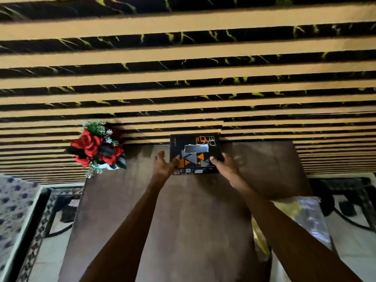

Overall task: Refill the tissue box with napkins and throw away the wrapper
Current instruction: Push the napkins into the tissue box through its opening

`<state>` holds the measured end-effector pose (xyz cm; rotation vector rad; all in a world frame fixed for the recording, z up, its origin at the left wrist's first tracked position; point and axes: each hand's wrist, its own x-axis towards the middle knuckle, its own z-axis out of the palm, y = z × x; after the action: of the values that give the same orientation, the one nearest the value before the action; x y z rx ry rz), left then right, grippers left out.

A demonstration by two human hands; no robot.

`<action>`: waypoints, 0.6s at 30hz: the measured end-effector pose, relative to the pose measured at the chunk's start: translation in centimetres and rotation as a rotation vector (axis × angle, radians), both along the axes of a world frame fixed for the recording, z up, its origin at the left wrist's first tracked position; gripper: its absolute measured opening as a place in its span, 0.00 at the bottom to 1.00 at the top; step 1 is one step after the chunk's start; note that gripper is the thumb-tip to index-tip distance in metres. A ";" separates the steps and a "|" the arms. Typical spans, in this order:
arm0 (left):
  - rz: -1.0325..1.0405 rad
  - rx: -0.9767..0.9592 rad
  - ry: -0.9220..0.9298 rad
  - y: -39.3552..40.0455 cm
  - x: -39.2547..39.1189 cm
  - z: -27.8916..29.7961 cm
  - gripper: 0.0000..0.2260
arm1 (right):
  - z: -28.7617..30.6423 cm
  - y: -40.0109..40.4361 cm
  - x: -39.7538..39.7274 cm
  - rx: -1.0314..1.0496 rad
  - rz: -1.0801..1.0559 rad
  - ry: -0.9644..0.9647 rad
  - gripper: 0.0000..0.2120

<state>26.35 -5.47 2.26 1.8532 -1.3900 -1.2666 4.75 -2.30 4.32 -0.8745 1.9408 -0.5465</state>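
Well, tissue box (192, 158) on the table (183, 220), left hand (162, 166) pressed open against its side. Other edge, right hand (225, 167) gripping tight.

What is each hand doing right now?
Left hand: open, pressing the tissue box side.
Right hand: gripping the tissue box.
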 end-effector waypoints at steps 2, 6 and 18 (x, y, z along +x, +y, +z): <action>-0.018 0.017 0.093 -0.1 -0.6 0.2 0.22 | -0.3 -0.1 0.1 0.004 -0.014 -0.016 0.30; -0.012 -0.092 0.209 2.2 -0.6 0.5 0.16 | -0.7 1.5 -0.1 0.012 -0.009 -0.055 0.34; 0.008 -0.089 0.195 20.4 2.0 0.8 0.21 | 0.1 21.0 1.2 -0.155 -0.007 0.012 0.25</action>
<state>28.34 14.95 3.03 1.6274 -1.3118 -1.3206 5.93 18.73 4.41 -0.9697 1.9330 -0.7044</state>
